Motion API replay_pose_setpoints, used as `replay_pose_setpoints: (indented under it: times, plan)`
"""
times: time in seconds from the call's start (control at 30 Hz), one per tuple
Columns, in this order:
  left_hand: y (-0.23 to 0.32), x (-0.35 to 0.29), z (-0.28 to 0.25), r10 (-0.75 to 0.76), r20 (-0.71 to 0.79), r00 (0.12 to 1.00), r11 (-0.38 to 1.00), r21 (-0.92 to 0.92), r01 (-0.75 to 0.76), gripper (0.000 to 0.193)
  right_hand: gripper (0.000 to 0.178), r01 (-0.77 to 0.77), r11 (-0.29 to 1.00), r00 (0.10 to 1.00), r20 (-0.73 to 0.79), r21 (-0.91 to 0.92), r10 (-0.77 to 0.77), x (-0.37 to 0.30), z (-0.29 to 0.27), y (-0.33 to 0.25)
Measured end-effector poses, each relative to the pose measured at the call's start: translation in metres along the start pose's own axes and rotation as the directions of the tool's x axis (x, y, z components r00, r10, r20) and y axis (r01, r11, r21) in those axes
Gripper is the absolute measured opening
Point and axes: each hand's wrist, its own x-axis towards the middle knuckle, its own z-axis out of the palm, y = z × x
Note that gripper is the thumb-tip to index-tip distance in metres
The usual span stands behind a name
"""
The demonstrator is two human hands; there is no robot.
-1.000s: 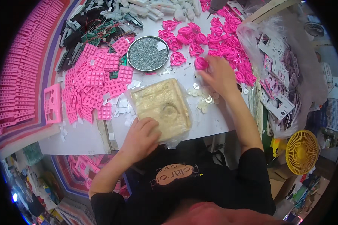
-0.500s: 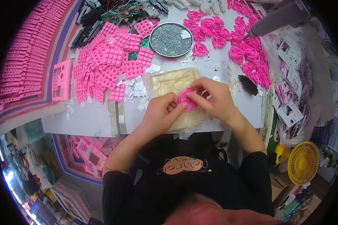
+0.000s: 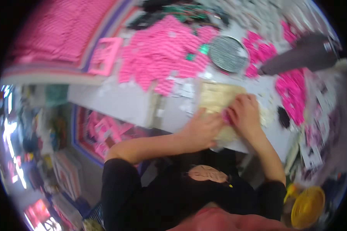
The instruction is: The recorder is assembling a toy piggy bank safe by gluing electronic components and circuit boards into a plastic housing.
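Pink part, blurred, between both hands, over yellowish block.

No word can be read clearly, as blur smears the view; on the chest of the black shirt, a tan oval patch carries dark lettering in a line, its letters too soft to spell out; a small yellow mark sits just beside the patch, at its lower right; a pale label stands on the thick end of the dark power tool, too small to read; the white card at right bears dark print, also illegible.
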Motion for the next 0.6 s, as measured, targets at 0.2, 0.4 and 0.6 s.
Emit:
replay_pose_setpoints:
  times: [0.2, 0.4, 0.6]
  plan:
    - [-0.129, -0.001, -0.115, -0.251, -0.064, 0.966, 0.725, -0.673, 0.144, 0.047, 0.025, -0.063, 0.995, 0.997, 0.048, 0.079, 0.059, -0.002, -0.007, -0.008]
    - [-0.352, -0.118, -0.179, -0.914, -0.39, 0.112, 0.153, -0.077, 0.985, 0.13, 0.026, -0.06, 0.98, 0.998, 0.048, 0.189, 0.051, -0.005, -0.002, -0.009]
    - [-0.331, -0.125, -0.166, -0.843, -0.204, 0.497, 0.432, -0.807, 0.403, 0.055, 0.027, -0.082, 0.967, 0.994, -0.048, 0.243, 0.097, -0.015, 0.009, 0.013]
